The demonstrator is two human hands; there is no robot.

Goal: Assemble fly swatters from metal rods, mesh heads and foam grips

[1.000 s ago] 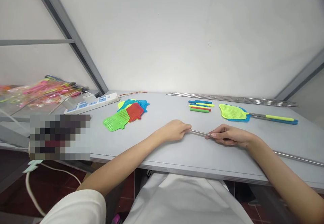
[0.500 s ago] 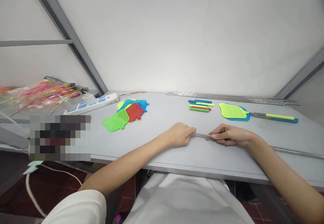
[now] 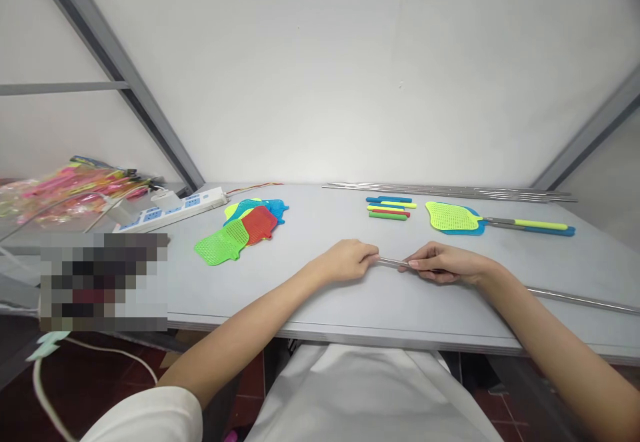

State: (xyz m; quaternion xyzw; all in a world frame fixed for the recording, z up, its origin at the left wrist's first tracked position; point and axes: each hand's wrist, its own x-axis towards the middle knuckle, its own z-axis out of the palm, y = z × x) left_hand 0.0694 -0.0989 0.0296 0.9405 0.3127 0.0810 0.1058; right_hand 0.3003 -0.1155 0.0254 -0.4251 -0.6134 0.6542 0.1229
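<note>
Between my two hands runs a thin metal rod (image 3: 393, 262), held low over the front half of the table. My left hand (image 3: 350, 259) is closed around its left end, with the fingers curled. My right hand (image 3: 440, 263) pinches the rod between thumb and fingers; past the wrist, a long stretch of metal rod (image 3: 580, 299) shows out to the right edge. Just beyond my hands lie several coloured handle grips (image 3: 389, 207). Farther right, a yellow fly swatter (image 3: 453, 218) rests on a blue one (image 3: 473, 230), both with grey shafts.
Loose mesh swatter heads in green (image 3: 223, 242), red (image 3: 259, 225) and blue (image 3: 277, 207) overlap at left. Several metal rods (image 3: 450, 192) lie along the wall. A white power strip (image 3: 175, 211) with cables and bagged colourful items (image 3: 75, 189) are at far left; a pixelated patch covers part there.
The whole view has shifted slightly, so things appear a little farther left. Both hands keep their hold on the rod, with no clear change in grip.
</note>
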